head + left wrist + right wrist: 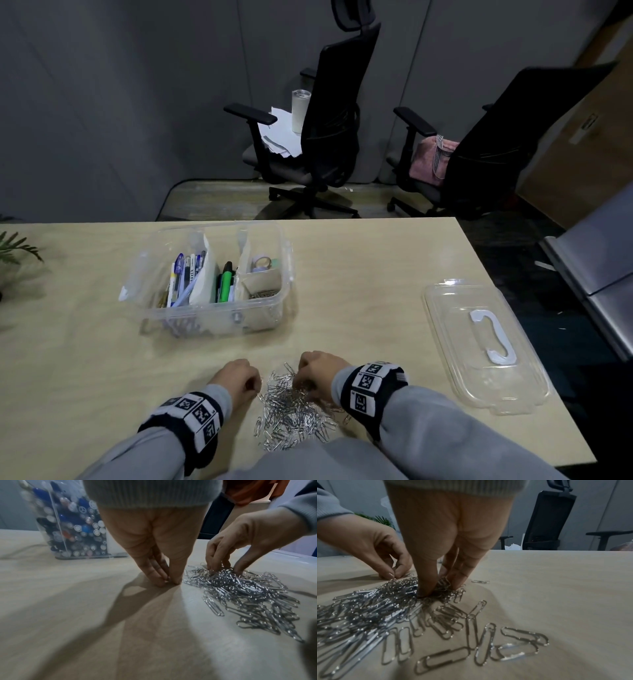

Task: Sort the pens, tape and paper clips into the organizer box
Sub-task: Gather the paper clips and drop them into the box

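A pile of silver paper clips (294, 414) (248, 595) (368, 608) lies on the table near its front edge. My right hand (308, 380) (440, 589) (226, 568) digs thumb and fingers into the pile's far end and pinches a bunch of clips. My left hand (251, 385) (169, 581) (394, 574) pinches fingertips to thumb at the pile's left edge, on a clip. Farther back stands the clear organizer box (219, 308) (73, 534). It holds pens (186, 277), a green marker (226, 284), tape (262, 263) and some clips (263, 293) in separate compartments.
The box's clear lid (486, 346) with a white handle lies at the table's right edge. A plant (13, 246) pokes in at the far left. Two black office chairs (329, 130) stand beyond the table's far edge.
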Demonstrator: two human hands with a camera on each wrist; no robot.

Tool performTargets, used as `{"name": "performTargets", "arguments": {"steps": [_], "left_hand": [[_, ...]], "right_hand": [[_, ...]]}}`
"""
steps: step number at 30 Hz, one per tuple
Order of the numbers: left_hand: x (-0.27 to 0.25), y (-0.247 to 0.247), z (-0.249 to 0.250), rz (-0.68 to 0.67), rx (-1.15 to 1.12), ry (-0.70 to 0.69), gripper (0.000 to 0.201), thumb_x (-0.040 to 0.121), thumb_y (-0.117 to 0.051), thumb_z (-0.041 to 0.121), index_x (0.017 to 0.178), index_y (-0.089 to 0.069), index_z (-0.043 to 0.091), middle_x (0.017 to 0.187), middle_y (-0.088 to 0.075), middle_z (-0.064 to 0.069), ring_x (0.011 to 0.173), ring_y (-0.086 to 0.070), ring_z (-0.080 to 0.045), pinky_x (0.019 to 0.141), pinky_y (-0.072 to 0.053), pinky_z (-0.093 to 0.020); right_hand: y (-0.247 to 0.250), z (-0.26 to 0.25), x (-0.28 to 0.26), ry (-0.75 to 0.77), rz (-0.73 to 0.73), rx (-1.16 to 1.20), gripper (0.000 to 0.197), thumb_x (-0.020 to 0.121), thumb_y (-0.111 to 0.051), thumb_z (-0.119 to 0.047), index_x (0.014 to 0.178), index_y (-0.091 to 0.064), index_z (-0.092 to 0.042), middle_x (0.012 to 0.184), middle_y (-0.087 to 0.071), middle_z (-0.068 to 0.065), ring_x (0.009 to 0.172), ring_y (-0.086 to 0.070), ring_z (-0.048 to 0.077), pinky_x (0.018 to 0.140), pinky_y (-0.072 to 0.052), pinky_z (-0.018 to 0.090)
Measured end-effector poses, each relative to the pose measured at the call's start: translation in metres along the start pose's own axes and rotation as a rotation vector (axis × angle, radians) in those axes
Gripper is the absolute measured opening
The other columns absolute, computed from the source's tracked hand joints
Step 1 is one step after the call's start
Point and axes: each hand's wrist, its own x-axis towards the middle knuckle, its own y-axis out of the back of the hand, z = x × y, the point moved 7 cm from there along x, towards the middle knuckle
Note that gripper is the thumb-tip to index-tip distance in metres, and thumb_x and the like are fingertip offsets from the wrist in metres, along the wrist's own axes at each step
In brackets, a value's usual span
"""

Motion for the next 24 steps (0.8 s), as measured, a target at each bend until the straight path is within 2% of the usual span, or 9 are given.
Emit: {"name": "performTargets", "arguments": {"steps": [2,6,8,10,12,14,16,20,24], "left_hand": [[0.000,-0.002,-0.002,0.054,-0.058,0.005,0.029,0.083,-0.062,0.016,0.078,-0.045,0.039,0.092,-0.038,0.018,0.090,-0.049,-0.008,0.083,-0.037,-0.009],[0.001,-0.003,-0.001,0.083,-0.033,0.027,0.031,0.083,-0.063,0.017,0.111,-0.055,0.025,0.104,-0.039,0.010,0.100,-0.052,-0.013,0.089,-0.042,-0.017],[0.003,-0.003,-0.001,0.037,0.007,0.064,0.031,0.084,-0.063,0.018,0.114,-0.055,0.021,0.104,-0.044,0.005,0.103,-0.053,-0.016,0.091,-0.041,-0.020],[0.003,0.000,0.001,0.015,0.034,0.081,0.014,0.085,-0.062,0.020,0.097,-0.058,0.026,0.104,-0.048,0.002,0.098,-0.053,-0.015,0.088,-0.040,-0.020],[0.005,-0.001,-0.003,-0.004,0.025,0.097,0.026,0.083,-0.064,0.021,0.072,-0.046,0.035,0.095,-0.045,0.007,0.090,-0.048,-0.011,0.085,-0.038,-0.017],[0.007,-0.003,-0.004,-0.028,0.013,0.107,0.038,0.081,-0.067,0.024,0.063,-0.036,0.037,0.082,-0.038,0.015,0.086,-0.045,-0.009,0.080,-0.035,-0.015],[0.008,0.000,0.001,-0.024,-0.014,0.106,0.037,0.077,-0.069,0.032,0.063,-0.036,0.037,0.079,-0.036,0.015,0.083,-0.046,-0.010,0.077,-0.036,-0.016],[0.002,-0.002,0.028,-0.043,-0.054,0.024,0.040,0.061,-0.074,0.051,0.080,-0.044,0.034,0.089,-0.043,0.009,0.084,-0.048,-0.013,0.075,-0.041,-0.023],[0.003,-0.014,0.046,-0.099,0.006,-0.013,0.066,0.057,-0.081,0.045,0.109,-0.045,0.024,0.098,-0.036,0.008,0.092,-0.045,-0.013,0.087,-0.041,-0.025]], "right_hand": [[0.000,-0.001,-0.001,0.006,-0.002,-0.003,0.031,0.090,-0.061,-0.015,0.121,-0.064,-0.017,0.119,-0.055,0.010,0.111,-0.052,0.031,0.095,-0.047,0.039],[-0.002,-0.001,0.000,0.012,-0.002,-0.028,0.023,0.092,-0.058,-0.016,0.112,-0.068,-0.011,0.114,-0.060,0.011,0.107,-0.056,0.030,0.094,-0.048,0.038],[-0.002,-0.001,0.001,0.010,0.001,-0.022,0.022,0.091,-0.060,-0.019,0.111,-0.067,-0.011,0.114,-0.059,0.010,0.107,-0.056,0.029,0.094,-0.048,0.038],[-0.003,-0.002,0.000,0.020,0.020,-0.008,0.030,0.088,-0.064,-0.030,0.114,-0.062,-0.014,0.117,-0.055,0.008,0.110,-0.053,0.028,0.091,-0.048,0.039],[-0.006,-0.005,0.002,0.039,0.022,-0.037,0.045,0.083,-0.068,-0.038,0.121,-0.056,-0.018,0.121,-0.050,0.008,0.113,-0.048,0.028,0.090,-0.048,0.042],[-0.009,-0.007,0.006,0.040,0.006,-0.053,0.057,0.077,-0.073,-0.043,0.125,-0.052,-0.021,0.123,-0.045,0.008,0.115,-0.044,0.028,0.091,-0.046,0.045],[-0.011,-0.011,0.011,0.041,-0.025,-0.075,0.061,0.073,-0.077,-0.039,0.124,-0.052,-0.020,0.123,-0.043,0.009,0.115,-0.042,0.028,0.090,-0.047,0.045],[-0.005,-0.019,0.013,0.057,0.008,-0.068,0.041,0.080,-0.073,-0.019,0.119,-0.060,-0.014,0.116,-0.049,0.014,0.110,-0.050,0.033,0.086,-0.045,0.039],[-0.001,-0.012,0.014,0.021,-0.004,-0.018,0.031,0.087,-0.064,-0.012,0.118,-0.064,-0.011,0.109,-0.056,0.016,0.103,-0.056,0.036,0.085,-0.045,0.036]]}}
